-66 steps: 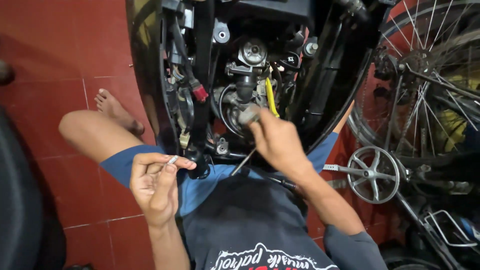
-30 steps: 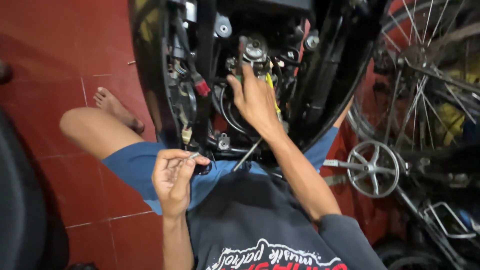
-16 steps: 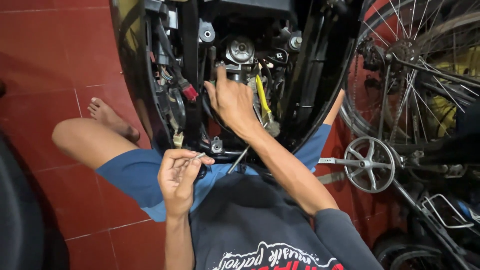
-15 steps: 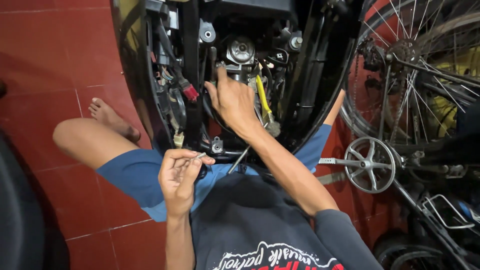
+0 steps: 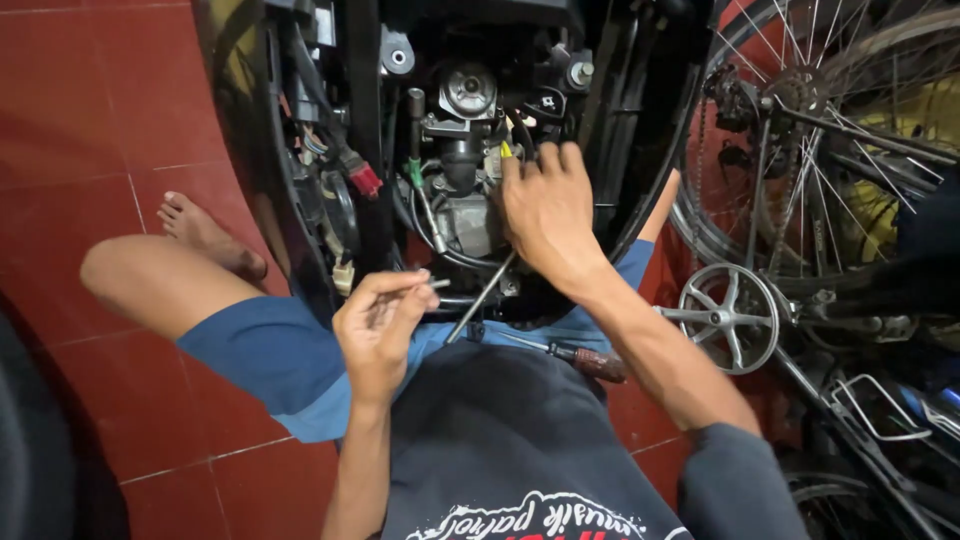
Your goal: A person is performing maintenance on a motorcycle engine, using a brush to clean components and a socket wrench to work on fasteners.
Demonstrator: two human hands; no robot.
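Observation:
I sit on the floor facing the opened underside of a black motorbike [image 5: 260,180]. My right hand [image 5: 548,215] reaches into the engine bay, its fingers closed over a yellow-handled tool [image 5: 506,152] beside the metal carburettor [image 5: 462,150]. My left hand [image 5: 378,325] is held lower, near my lap, pinching a small metal screw [image 5: 438,284] between thumb and fingers. A long metal rod [image 5: 480,300] slants down from the engine towards my lap. A screwdriver with a dark red handle [image 5: 590,360] lies across my lap under my right forearm.
A bicycle [image 5: 830,150] with spoked wheel, chain and silver crank wheel [image 5: 727,316] stands close on the right. Red floor tiles [image 5: 90,120] spread to the left, where my bare leg and foot [image 5: 205,235] rest. A dark object [image 5: 40,450] fills the lower left corner.
My right hand has moved from the left of the carburettor to its right side, deeper into the bay. My left hand stays low with the screw, shifted slightly right.

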